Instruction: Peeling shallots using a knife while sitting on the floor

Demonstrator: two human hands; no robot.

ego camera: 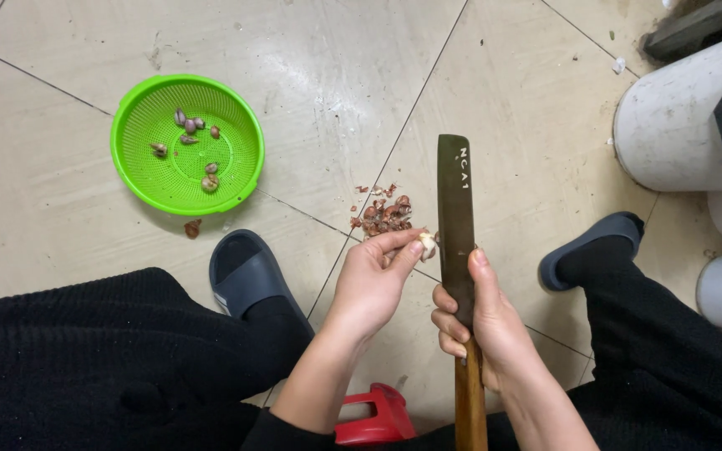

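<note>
While my right hand (482, 321) grips the cleaver (455, 209), my left hand (373, 280) pinches a half-peeled garlic clove (428, 245); few cloves (194, 142) lie in the far-left green colander (139, 171), skins (384, 213) just ahead.

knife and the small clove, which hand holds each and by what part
The right hand grips the knife where blade meets wooden handle, thumb on the blade. The left hand pinches the clove at its fingertips.

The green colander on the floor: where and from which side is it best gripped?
By the rim of the green colander, from its near right side, closest to the left hand. It sits upright; the flared lip offers a pinch, and the cloves lie in the middle.
</note>
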